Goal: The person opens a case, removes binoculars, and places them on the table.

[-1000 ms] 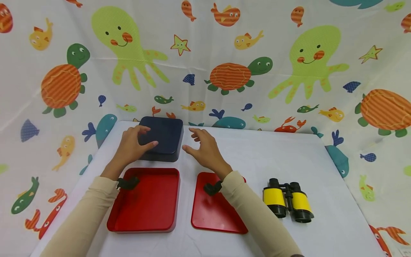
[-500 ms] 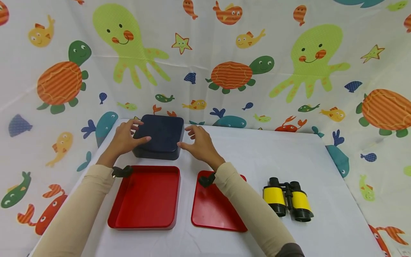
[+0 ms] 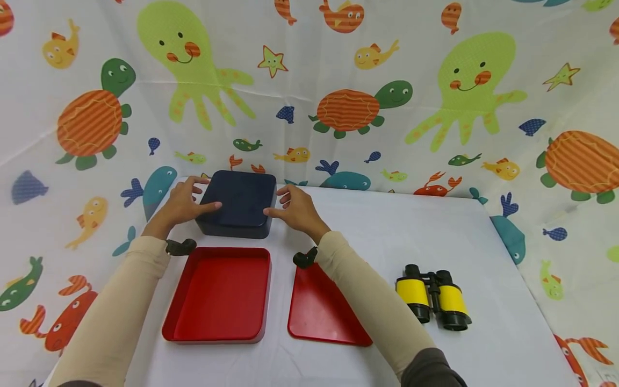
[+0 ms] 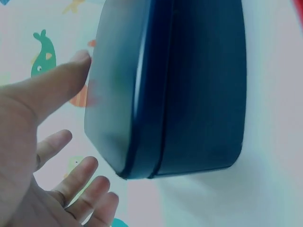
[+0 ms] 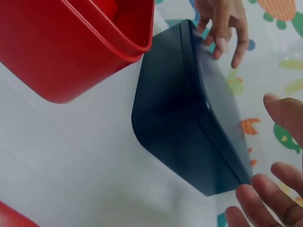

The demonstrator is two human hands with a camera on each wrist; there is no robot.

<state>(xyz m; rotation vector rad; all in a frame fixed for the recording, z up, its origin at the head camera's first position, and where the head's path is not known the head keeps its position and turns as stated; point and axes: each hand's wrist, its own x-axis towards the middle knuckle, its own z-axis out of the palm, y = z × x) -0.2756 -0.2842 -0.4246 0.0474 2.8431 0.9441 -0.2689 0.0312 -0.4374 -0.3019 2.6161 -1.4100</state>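
Note:
A dark blue lidded box (image 3: 239, 199) sits at the back left of the table, its lid in place. My left hand (image 3: 180, 205) is at the box's left side, thumb over the lid's edge and fingers spread. In the left wrist view, those fingers (image 4: 78, 177) are apart from the box (image 4: 203, 90). On the other side, my right hand (image 3: 297, 210) reaches the box's right edge, its thumb near the lid's front right corner. The right wrist view has its fingertips (image 5: 246, 194) right at the lid's edge and the thumb raised away.
Just in front of the blue box stands an uncovered red box (image 3: 220, 295). Beside it lies a flat red lid (image 3: 321, 314), partly under my right forearm. Yellow and black binoculars (image 3: 454, 301) rest farther right. A sea-animal patterned cloth (image 3: 309, 80) hangs behind the table.
My left hand has moved left, off the top of the blue box to its left side. The right hand has come in closer to its right edge. The box stays in place.

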